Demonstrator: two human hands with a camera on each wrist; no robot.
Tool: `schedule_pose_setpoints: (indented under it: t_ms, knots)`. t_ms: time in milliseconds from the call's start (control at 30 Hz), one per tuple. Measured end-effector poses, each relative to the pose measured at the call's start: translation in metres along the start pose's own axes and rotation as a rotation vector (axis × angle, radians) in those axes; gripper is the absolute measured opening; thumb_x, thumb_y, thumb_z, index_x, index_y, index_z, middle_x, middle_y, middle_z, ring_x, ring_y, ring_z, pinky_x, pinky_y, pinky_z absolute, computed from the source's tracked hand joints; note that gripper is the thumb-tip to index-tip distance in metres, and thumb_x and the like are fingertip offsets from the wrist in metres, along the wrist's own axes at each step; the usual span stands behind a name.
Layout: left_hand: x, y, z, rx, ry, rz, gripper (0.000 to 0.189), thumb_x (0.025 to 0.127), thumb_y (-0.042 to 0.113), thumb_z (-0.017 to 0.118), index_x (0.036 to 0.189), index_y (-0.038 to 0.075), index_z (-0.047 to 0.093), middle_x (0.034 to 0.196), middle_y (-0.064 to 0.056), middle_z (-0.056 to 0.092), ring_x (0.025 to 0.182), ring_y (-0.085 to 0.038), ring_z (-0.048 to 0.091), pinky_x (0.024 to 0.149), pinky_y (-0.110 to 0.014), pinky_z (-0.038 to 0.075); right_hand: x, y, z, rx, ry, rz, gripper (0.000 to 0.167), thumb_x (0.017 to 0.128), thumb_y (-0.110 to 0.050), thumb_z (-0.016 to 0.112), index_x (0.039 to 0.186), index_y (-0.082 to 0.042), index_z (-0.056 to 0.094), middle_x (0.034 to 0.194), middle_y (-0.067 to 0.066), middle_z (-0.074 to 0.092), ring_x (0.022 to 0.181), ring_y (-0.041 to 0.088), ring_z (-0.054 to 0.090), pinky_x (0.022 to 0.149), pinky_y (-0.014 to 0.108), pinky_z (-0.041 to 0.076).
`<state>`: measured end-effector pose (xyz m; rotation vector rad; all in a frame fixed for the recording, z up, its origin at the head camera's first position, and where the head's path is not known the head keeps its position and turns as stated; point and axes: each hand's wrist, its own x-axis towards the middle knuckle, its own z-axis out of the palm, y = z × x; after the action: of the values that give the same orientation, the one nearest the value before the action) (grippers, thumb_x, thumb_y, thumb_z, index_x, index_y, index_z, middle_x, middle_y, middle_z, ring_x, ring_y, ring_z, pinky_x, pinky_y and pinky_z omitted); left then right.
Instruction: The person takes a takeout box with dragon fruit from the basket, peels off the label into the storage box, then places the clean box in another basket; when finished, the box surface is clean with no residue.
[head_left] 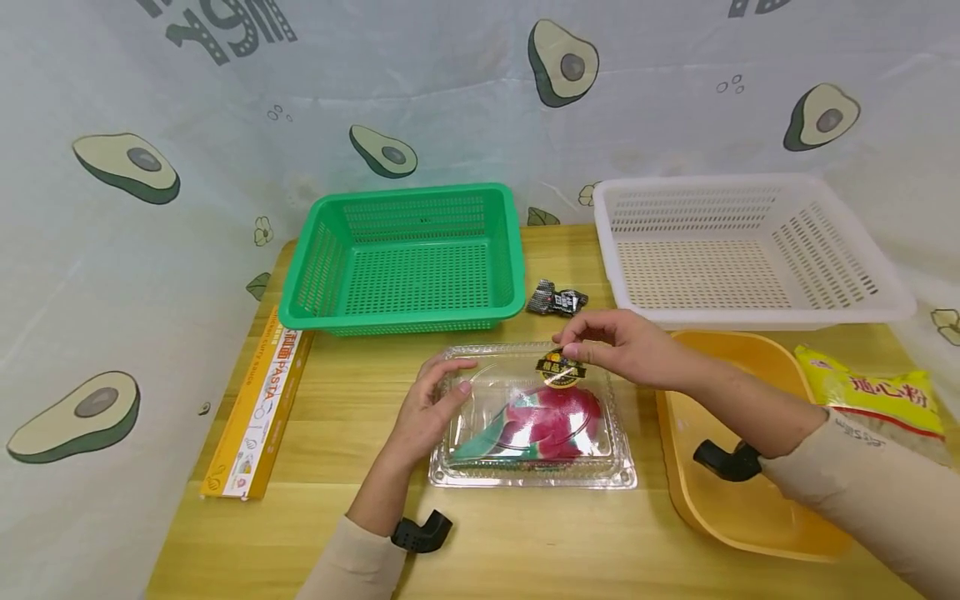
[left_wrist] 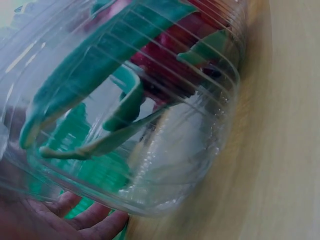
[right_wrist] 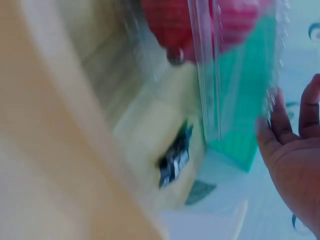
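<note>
On the table lies a clear plastic box point(head_left: 480, 479) with a lid, holding a red dragon fruit point(head_left: 558, 417) with green leafy scales. My left hand point(head_left: 423, 408) holds the box by its left side, thumb and forefinger over the lid; in the left wrist view several of its fingertips point(left_wrist: 107, 225) show beside the box wall. At the lid's back right is a round black and gold label point(head_left: 561, 373). My right hand point(head_left: 637, 346) pinches at this label's upper edge with thumb and forefinger. The right wrist view shows its fingertips point(right_wrist: 277, 117) right at the box edge.
Behind stand a green basket point(head_left: 401, 323) and a white basket point(head_left: 757, 315). A small black packet point(head_left: 557, 298) lies between them. An orange tub point(head_left: 690, 492) and a yellow pasta bag point(head_left: 885, 392) are at right, a long pasta box point(head_left: 258, 408) at left.
</note>
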<state>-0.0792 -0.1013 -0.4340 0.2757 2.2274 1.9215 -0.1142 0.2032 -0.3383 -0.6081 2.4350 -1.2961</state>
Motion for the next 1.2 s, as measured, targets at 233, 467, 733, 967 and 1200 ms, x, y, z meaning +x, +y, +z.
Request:
schedule_pose_setpoints:
  t_ms: [233,467,733,967,1200]
  knots:
    - [-0.001,0.000,0.000,0.019,-0.002,-0.016,0.033,0.100,0.019,0.062,0.132,0.012,0.065,0.166,-0.013,0.029,0.157,-0.038,0.018,0.119,-0.072,0.020,-0.025,0.010,-0.026,-0.068,0.114,0.031,0.004,0.099,-0.012,0.067,0.101,-0.010,0.071,0.095,-0.001,0.068,0.085,0.009,0.062,0.075,0.020,0.053]
    - [-0.003,0.000,-0.004,0.017,0.005,-0.030,0.032,0.100,0.019,0.061,0.131,0.013,0.065,0.166,-0.010,0.029,0.157,-0.038,0.018,0.120,-0.072,0.017,-0.058,0.030,-0.048,-0.135,0.181,0.145,0.008,0.100,-0.017,0.067,0.106,-0.012,0.068,0.090,-0.003,0.067,0.080,0.011,0.060,0.069,0.021,0.049]
    - [-0.003,0.002,-0.004,0.019,0.011,-0.033,0.033,0.099,0.017,0.061,0.131,0.012,0.065,0.166,-0.011,0.029,0.157,-0.037,0.018,0.121,-0.071,0.018,-0.097,0.055,-0.068,-0.160,0.268,0.245,0.013,0.101,-0.019,0.065,0.111,-0.010,0.067,0.091,-0.009,0.068,0.080,0.009,0.061,0.069,0.018,0.047]
    - [-0.003,0.001,-0.004,0.019,0.015,-0.025,0.033,0.099,0.016,0.061,0.132,0.011,0.065,0.166,-0.013,0.029,0.157,-0.037,0.019,0.121,-0.071,0.017,-0.112,0.071,-0.076,-0.199,0.294,0.283,0.015,0.102,-0.019,0.065,0.112,-0.008,0.067,0.090,-0.014,0.068,0.081,0.006,0.061,0.068,0.017,0.046]
    - [-0.003,0.001,-0.002,0.013,0.006,-0.007,0.033,0.099,0.015,0.061,0.132,0.009,0.064,0.165,-0.013,0.032,0.157,-0.036,0.019,0.122,-0.071,0.015,-0.116,0.073,-0.085,-0.388,0.255,0.394,0.031,0.101,-0.029,0.066,0.120,-0.004,0.064,0.098,0.007,0.071,0.084,0.011,0.060,0.065,0.022,0.047]
